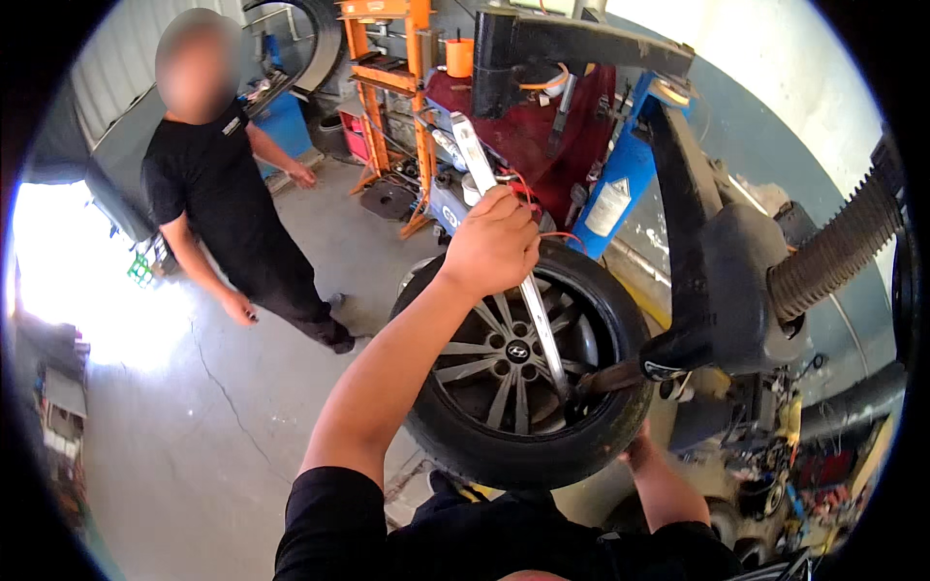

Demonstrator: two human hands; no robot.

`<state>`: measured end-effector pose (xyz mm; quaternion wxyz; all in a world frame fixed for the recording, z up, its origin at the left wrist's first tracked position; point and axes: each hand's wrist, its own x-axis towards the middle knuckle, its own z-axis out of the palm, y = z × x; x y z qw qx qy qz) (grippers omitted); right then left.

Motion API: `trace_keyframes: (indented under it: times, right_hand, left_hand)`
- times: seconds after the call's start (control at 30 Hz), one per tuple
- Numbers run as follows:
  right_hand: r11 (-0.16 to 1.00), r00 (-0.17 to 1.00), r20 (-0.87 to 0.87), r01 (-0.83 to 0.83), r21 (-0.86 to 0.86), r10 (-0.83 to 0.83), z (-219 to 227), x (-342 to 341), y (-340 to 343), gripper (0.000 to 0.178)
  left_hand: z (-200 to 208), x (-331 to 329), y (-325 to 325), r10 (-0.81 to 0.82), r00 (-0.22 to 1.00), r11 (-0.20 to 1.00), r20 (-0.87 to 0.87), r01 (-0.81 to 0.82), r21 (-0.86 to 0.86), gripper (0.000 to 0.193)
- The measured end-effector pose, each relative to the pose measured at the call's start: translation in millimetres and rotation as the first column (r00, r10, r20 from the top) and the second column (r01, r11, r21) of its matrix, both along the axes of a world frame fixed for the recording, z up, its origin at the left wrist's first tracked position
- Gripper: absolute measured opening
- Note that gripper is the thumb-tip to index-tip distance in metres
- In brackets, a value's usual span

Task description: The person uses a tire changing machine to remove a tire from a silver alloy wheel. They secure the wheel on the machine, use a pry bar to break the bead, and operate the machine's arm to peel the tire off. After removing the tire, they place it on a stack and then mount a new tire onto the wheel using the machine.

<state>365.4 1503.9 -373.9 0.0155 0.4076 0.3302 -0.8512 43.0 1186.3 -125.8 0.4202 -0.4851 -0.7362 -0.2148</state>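
Observation:
A black tyre [455, 450] sits on a spoked alloy wheel [504, 392] that lies face up in front of me. My left hand [494, 242] is wrapped round the upper part of a long silver tyre lever [541, 324]. The lever slants down across the wheel, its lower end at the rim beside the dark mounting head [605, 378] of a tyre changer. At the tyre's near right side is my right hand [636, 445], against or close to the sidewall. Its fingers are mostly hidden by the tyre and blurred.
The tyre changer's black arm [683, 174] and ribbed column [838, 252] rise on the right. Another person [228, 184] in black stands on the left on the concrete floor [213, 407]. Behind the wheel are an orange frame [383, 73], a blue post [615, 184] and a tool-laden red surface [523, 116].

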Motion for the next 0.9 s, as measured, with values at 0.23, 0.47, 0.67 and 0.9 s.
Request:
trace_keyframes:
  times: [0.23, 0.47, 0.67, 0.9]
  right_hand:
    - [0.975, 0.982, 0.092, 0.151, 0.161, -0.167, 8.6, 7.3, -8.9, 0.067]
    - [0.922, 0.941, 0.124, 0.272, 0.276, -0.315, 10.9, 11.8, -22.0, 0.064]
    - [0.821, 0.865, 0.009, 0.473, 0.32, -0.502, 33.0, 24.1, -48.3, 0.064]
    - [0.358, 0.789, 0.159, 0.081, 0.93, -0.593, 82.2, 24.4, -174.3, 0.091]
  left_hand:
    - [-57.3, -63.7, 2.7, 0.028, 0.981, 0.984, 0.191, 0.007, -0.179, 0.021]
    - [-173.9, -131.4, -14.3, 0.206, 0.955, 0.928, 0.214, -0.121, -0.354, 0.049]
    - [-259.2, -169.1, -36.7, 0.223, 0.92, 0.866, 0.322, -0.036, -0.499, 0.067]
    - [-271.4, -178.3, -52.1, 0.043, 0.934, 0.861, 0.355, 0.146, -0.488, 0.071]
